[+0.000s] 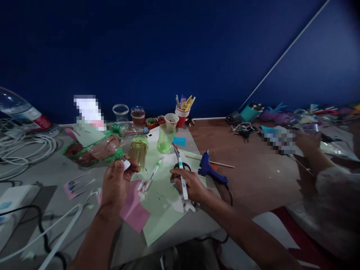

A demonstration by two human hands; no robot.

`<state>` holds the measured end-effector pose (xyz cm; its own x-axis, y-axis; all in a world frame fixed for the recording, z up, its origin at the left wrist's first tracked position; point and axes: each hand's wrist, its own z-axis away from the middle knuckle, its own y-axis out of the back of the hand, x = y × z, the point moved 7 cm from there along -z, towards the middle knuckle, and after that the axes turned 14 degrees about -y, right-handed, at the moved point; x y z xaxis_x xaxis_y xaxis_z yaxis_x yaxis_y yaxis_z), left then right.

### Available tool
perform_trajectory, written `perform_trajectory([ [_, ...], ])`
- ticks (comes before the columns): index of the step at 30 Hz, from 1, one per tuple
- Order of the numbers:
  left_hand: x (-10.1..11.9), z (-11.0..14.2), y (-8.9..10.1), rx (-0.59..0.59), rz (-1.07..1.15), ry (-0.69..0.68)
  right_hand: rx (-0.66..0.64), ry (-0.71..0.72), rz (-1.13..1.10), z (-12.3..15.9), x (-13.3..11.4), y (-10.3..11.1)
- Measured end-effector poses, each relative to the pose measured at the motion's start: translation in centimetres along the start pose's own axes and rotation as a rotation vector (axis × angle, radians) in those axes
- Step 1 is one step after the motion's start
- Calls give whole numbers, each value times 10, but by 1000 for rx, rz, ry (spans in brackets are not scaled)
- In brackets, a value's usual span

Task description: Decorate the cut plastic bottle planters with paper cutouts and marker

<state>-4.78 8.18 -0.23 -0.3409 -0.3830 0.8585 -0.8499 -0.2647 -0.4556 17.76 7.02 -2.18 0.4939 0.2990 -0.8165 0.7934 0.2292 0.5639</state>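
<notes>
My left hand (118, 176) is closed on a small white piece (127, 164), perhaps paper, at its fingertips. Just behind it lies a clear plastic bottle craft (105, 147) with brown and green colouring; whether my fingers touch it I cannot tell. In my right hand (191, 183) is a white acrylic marker (183, 185) with a green band, held slanted over the paper. Scissors (184, 165) with black handles lie right behind those fingers. A second white and green marker (154, 173) rests between my hands on a pale green sheet (160, 213), beside pink paper (136, 210).
A blue glue gun (209, 169) and a wooden stick (222, 164) lie to the right. Cups with wooden cutlery (182, 112), a green-tinted plastic cup (165, 140) and jars stand behind. Cables (30, 150) crowd the left. Another person's hand (309, 142) is at far right.
</notes>
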Motion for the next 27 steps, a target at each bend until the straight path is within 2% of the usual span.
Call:
perform_trajectory([
  [4, -5, -1, 1, -39, -51, -11, -97, 51, 345, 2, -22, -12],
  [9, -9, 2, 1, -62, -100, -14, -236, 4, 712, -5, -33, -25],
  [20, -13, 2, 4, -82, -184, -32, -296, -106, 954, -29, -39, -34],
  [27, -14, 1, 5, -93, -222, -57, -322, -108, 962, -46, -47, -49],
])
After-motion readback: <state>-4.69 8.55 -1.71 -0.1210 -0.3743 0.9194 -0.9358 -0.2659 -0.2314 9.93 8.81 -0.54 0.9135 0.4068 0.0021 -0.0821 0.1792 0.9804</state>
